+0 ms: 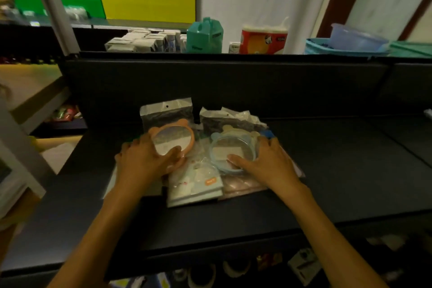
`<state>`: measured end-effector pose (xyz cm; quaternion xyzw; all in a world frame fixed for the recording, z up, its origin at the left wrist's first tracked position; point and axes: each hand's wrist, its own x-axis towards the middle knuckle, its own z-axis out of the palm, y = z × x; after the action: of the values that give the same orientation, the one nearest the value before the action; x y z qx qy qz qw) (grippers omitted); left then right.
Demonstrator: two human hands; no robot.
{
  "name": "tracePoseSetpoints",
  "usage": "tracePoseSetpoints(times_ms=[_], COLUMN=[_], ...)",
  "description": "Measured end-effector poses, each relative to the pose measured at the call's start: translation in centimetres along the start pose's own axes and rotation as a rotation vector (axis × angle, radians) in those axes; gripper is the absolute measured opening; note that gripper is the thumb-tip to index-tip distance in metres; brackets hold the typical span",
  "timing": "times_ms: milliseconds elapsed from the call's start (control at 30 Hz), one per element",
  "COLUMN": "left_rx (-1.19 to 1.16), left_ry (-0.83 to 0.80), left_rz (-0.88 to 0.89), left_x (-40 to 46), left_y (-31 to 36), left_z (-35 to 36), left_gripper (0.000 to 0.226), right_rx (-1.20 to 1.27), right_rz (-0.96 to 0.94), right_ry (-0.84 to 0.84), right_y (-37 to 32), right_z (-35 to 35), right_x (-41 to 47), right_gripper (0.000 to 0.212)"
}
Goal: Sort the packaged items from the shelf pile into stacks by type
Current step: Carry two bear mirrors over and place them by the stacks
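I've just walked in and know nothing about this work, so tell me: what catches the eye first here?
Two bear-eared round mirrors in clear packaging draw the eye on the dark shelf: the left hand grips the orange mirror, the right hand holds the blue mirror. Under them lies a loose pile of flat plastic packets. Behind, on the upper ledge, stand a teal container and a red paper-roll pack.

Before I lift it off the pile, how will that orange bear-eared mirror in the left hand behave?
The orange mirror looks rigid, so it should lift flat without flopping. Its glossy wrap may slide on the slick bags below it. The reflective face is probably breakable, so the left hand gripping it by the rim seems wise.
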<state>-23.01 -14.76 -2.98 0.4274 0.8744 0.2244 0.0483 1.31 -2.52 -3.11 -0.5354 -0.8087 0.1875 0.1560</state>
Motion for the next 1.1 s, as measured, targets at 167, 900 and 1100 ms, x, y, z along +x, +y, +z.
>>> tracePoseSetpoints(times_ms=[167, 900, 1100], left_rx=[-0.244, -1.276, -1.248], left_ry=[0.149, -0.259, -0.399], left_rz=[0.069, 0.153, 0.215], left_x=[0.3, -4.6, -8.8], left_y=[-0.2, 14.3, 26.2], left_z=[0.0, 4.9, 10.9], left_gripper=[0.087, 0.033, 0.036], right_rx=[0.332, 0.972, 0.913], right_rz=[0.032, 0.131, 0.178], right_ry=[0.071, 0.392, 0.528], right_y=[0.3, 15.4, 26.1], right_z=[-0.6, -8.3, -13.6], right_x=[0.0, -8.7, -11.1], right_gripper=[0.082, 0.024, 0.021])
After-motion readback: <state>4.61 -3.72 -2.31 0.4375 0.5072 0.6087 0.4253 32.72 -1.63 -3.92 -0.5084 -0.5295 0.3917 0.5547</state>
